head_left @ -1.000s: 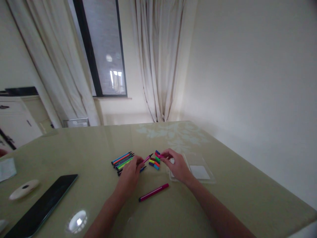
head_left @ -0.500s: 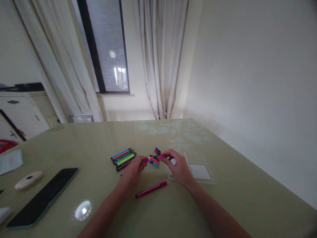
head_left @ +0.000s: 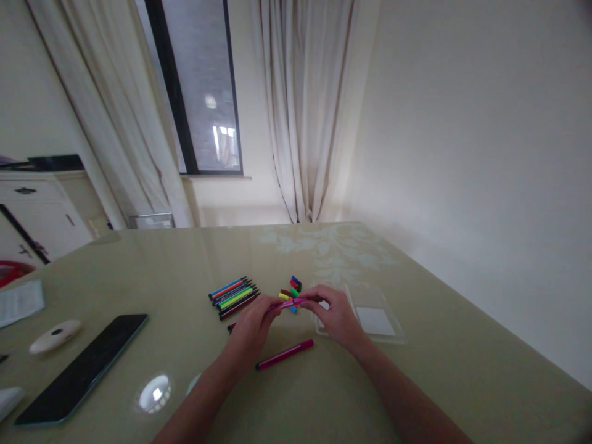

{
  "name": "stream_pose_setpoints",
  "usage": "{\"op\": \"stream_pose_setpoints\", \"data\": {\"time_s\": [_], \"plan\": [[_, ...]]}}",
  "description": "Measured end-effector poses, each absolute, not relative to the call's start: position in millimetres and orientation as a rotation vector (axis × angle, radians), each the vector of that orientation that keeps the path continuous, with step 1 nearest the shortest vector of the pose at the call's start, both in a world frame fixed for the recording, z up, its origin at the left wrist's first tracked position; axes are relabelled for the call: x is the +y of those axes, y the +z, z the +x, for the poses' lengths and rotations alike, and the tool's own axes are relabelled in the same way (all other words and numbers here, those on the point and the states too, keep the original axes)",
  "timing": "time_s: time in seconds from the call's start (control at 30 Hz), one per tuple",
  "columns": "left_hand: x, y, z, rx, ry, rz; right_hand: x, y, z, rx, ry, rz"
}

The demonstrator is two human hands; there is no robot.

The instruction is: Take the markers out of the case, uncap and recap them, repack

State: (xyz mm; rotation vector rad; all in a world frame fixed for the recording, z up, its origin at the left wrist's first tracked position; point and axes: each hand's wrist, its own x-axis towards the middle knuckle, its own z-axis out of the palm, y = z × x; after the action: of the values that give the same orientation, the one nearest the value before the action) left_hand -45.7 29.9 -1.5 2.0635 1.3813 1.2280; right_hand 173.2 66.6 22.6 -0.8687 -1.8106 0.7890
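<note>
My left hand (head_left: 253, 322) pinches the barrel of a pink marker (head_left: 285, 304). Between the fingertips of my right hand (head_left: 333, 313) is the marker's pink cap (head_left: 300, 301), in line with the barrel and very close to or touching it. Just behind lies a loose pile of coloured marker caps (head_left: 295, 290). Several uncapped markers (head_left: 235, 296) lie side by side beyond my left hand, tips pointing right. A magenta marker (head_left: 284, 355) with its cap on rests on the table, nearer to me. Another dark marker is partly hidden by my left hand.
A clear plastic case (head_left: 391, 336) lies open behind and beside my right hand. On the left are a black tablet or phone (head_left: 86, 370), a white oval object (head_left: 55, 337) and a paper (head_left: 21, 302). The greenish table (head_left: 194, 259) meets a wall on the right.
The cap and the pink marker have come together; half a second ago a gap with the dark tip showed between them. My left hand has shifted slightly right.
</note>
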Motion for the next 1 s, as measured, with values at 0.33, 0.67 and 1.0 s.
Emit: {"op": "stream_pose_setpoints", "data": {"time_s": [0.33,0.67,1.0], "plan": [[30.1,12.5,-52.9,1.455,1.036,2.066,67.6,25.8,180.5,-2.047,0.907,-0.906],[42.4,-4.1,-92.9,1.891,0.759,2.056,66.3,20.3,185.0,-2.318,0.619,-0.899],[49.6,-15.0,-89.6,1.9,0.795,2.035,108.5,25.8,148.3,-2.38,0.158,-1.316]]}}
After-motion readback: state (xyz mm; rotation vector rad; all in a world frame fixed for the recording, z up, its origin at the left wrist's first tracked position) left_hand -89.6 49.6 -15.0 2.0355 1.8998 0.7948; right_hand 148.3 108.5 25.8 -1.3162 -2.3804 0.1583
